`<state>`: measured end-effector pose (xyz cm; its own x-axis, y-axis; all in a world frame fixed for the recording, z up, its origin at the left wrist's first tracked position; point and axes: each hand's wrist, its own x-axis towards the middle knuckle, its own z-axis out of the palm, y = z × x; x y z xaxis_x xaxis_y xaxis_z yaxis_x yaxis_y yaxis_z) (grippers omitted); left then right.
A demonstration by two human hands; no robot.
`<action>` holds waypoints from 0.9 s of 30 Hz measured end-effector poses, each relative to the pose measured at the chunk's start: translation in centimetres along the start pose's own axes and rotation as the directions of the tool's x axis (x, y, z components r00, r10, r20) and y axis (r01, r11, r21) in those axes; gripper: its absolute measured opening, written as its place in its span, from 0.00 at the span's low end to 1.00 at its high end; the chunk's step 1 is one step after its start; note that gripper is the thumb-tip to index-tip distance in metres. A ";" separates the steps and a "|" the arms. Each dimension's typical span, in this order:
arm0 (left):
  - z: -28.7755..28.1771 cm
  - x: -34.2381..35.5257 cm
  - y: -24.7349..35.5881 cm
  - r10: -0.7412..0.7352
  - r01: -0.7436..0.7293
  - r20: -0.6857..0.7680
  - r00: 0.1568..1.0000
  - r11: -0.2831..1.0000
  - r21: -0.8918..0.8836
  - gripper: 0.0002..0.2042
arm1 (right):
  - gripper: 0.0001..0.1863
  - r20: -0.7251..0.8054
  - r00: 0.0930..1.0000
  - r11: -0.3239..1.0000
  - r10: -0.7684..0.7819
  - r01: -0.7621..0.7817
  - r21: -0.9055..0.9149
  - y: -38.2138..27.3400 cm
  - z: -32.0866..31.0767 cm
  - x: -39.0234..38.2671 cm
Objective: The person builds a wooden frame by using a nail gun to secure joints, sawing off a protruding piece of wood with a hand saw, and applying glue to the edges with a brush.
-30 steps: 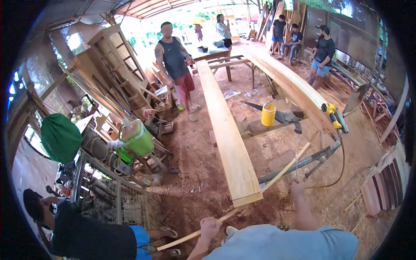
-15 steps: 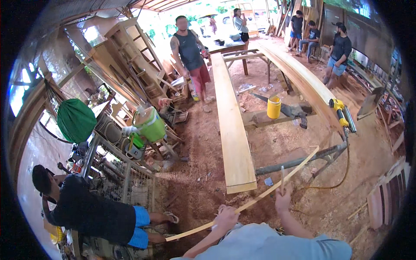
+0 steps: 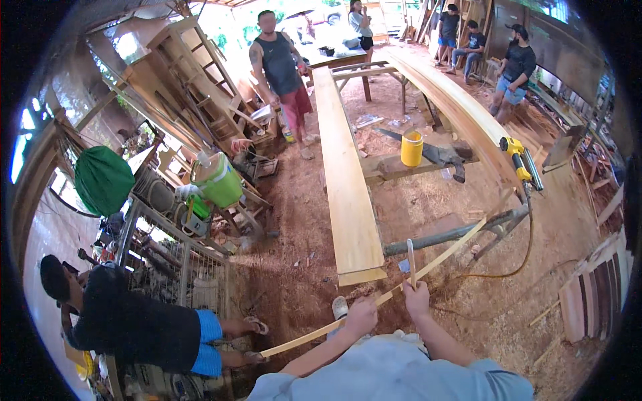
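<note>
My left hand [image 3: 361,315] is closed around a long, thin pale wooden strip [image 3: 459,246] that slants from the lower left up toward the right. My right hand [image 3: 416,299] grips a short upright stick [image 3: 411,259] close beside the strip; whether it also holds the strip is unclear. Just beyond my hands, the near end of a long, pale board [image 3: 353,227] rests over a frame with a round bar [image 3: 438,237]. A yellow container [image 3: 412,150] stands on a crosspiece next to a handsaw [image 3: 445,160]. A yellow power tool [image 3: 518,160] with a hose sits at the right.
Curved planks [image 3: 455,100] run along the right. A person in black [image 3: 134,321] leans at lower left; another in a tank top [image 3: 279,70] stands beyond the board; more people [image 3: 515,73] are farther back. A green-and-white bucket [image 3: 217,184] and leaning wooden frames [image 3: 194,80] line the left.
My left hand has moved up and to the right along with the strip. My right hand, with the upright stick, has shifted left, so the hands are closer together. The view has shifted slightly.
</note>
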<state>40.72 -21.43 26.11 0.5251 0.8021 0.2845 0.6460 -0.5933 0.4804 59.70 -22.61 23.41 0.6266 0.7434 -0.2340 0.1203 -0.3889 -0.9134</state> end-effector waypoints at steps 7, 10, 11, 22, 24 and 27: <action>-0.6 0.2 0.9 0.056 -0.055 0.062 0.996 0.998 -0.016 0.10 | 0.18 0.079 0.995 0.996 0.066 -0.071 0.062 -0.8 1.0 -0.6; -0.1 1.6 1.1 0.029 -0.034 0.126 0.992 0.999 0.037 0.11 | 0.20 0.083 0.996 0.978 0.013 -0.030 0.206 0.3 1.9 0.9; 0.2 2.1 1.3 0.062 -0.063 0.030 0.998 0.998 0.030 0.12 | 0.19 0.027 0.992 0.961 -0.124 0.113 0.253 0.9 2.0 1.5; -6.1 1.9 1.6 0.074 -0.086 -0.211 0.975 0.995 -0.044 0.08 | 0.14 0.157 0.986 0.945 0.052 -0.099 0.311 -1.7 2.1 3.6; -8.3 1.0 1.4 0.054 -0.066 -0.124 0.991 0.993 -0.096 0.09 | 0.12 0.094 0.990 0.967 0.106 -0.125 0.222 -2.5 1.8 3.4; -12.4 -2.9 -0.4 -0.036 -0.035 -0.359 0.933 0.981 -0.189 0.15 | 0.07 0.185 0.965 0.910 0.184 -0.238 0.339 -3.3 0.8 3.7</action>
<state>32.07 -22.68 35.38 0.2680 0.7939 0.5458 0.5110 -0.5974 0.6181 60.98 -18.20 25.26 0.4845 0.7468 -0.4555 -0.3012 -0.3465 -0.8884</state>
